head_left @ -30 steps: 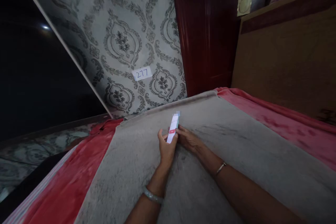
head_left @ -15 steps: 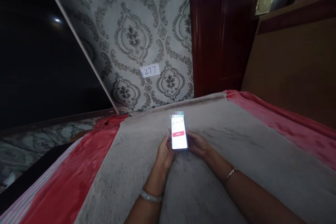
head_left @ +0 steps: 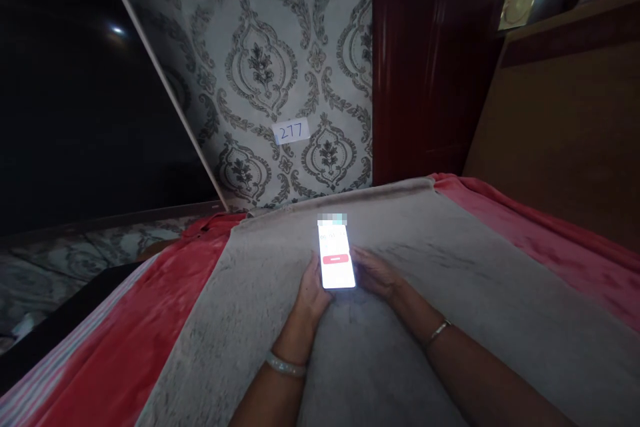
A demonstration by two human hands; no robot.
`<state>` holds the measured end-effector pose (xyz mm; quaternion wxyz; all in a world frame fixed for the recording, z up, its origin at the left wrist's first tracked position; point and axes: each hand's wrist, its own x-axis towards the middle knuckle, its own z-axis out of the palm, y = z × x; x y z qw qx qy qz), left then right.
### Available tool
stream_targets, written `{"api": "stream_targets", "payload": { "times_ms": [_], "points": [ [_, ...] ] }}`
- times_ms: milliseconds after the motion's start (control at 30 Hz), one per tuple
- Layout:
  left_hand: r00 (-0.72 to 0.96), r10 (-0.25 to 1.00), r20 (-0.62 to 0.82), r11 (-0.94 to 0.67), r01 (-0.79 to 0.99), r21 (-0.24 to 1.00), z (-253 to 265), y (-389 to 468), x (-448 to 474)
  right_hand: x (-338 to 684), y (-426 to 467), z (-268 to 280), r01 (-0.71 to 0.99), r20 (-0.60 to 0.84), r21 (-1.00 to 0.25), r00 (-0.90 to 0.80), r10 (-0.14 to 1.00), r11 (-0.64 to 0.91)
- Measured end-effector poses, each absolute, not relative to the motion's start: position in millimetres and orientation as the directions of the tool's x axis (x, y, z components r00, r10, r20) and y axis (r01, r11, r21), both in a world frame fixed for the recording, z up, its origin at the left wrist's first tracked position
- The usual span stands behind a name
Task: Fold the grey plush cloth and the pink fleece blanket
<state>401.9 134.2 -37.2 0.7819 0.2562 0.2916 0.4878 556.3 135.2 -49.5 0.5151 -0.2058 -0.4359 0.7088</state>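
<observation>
A smartphone (head_left: 337, 273) with a bright white screen is held upright between my two hands, above a grey blanket (head_left: 240, 320). Its screen shows a row of digits, too glaring to read fully, and a red button; the top is pixelated. My left hand (head_left: 313, 290) is closed around the phone's left edge, with a pale bangle on the wrist. Along the right edge my right hand (head_left: 375, 272) grips it too, its fingers partly hidden behind the phone. A thin metal bracelet circles the right wrist.
Red bedding (head_left: 150, 320) borders the blanket. Behind stands a patterned wallpapered wall (head_left: 263, 67) with a paper label (head_left: 291, 131) reading 277. A large dark screen (head_left: 90, 113) is at left, a dark red panel (head_left: 425, 67) and a cardboard box (head_left: 565, 120) at right.
The phone has shifted slightly left and down in the picture, still between both hands. The background has moved a little to the right as the view turned.
</observation>
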Motion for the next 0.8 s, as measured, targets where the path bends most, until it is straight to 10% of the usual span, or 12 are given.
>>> {"api": "stream_targets", "payload": {
  "times_ms": [800],
  "points": [
    [0.168, 0.98, -0.108, 0.192, -0.643, 0.741, -38.1, 130.2, 407.2, 553.3, 135.3, -57.2, -0.381, 0.133, -0.924, -0.282, 0.95, 0.016]
  ]
}}
